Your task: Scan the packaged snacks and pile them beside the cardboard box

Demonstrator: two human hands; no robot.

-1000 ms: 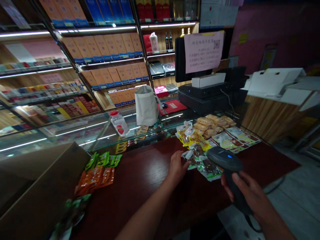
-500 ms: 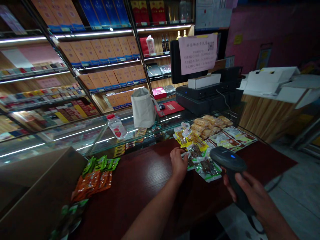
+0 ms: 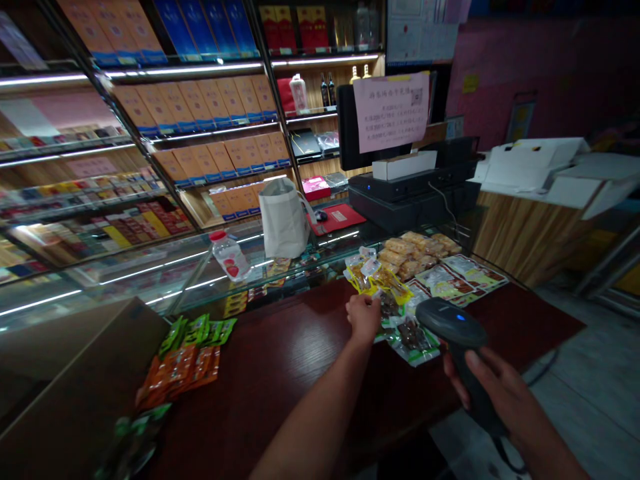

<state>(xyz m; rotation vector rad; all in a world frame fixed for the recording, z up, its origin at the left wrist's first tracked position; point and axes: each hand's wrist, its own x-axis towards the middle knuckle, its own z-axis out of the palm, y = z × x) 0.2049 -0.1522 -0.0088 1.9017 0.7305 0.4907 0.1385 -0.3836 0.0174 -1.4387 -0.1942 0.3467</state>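
Note:
My right hand [image 3: 493, 387] is wrapped around the handle of a dark barcode scanner [image 3: 453, 321], which has a blue light on top and a cable at its lower end. The scanner is held above the right side of the packets. My left hand [image 3: 363, 316] is closed with curled fingers at the left edge of a clear snack packet [image 3: 388, 304]; its fingertips are partly hidden. In front of it lies another clear packet with green edges and dark contents [image 3: 414, 339]. Yellow-edged snack packets [image 3: 369, 270] lie just beyond my left hand.
Wrapped tan snacks [image 3: 407, 250] and flat printed packets [image 3: 453, 279] lie farther back. Green packets [image 3: 199, 328] and orange packets [image 3: 177, 373] are beside a cardboard box [image 3: 85, 373] at left. A bottle [image 3: 230, 257], white bag [image 3: 284, 220] and monitor [image 3: 347, 127] stand behind.
My left hand has shifted slightly up, and its fingers are curled tighter at the packets. The scanner stays in my right hand, nearly in place. The view has moved slightly.

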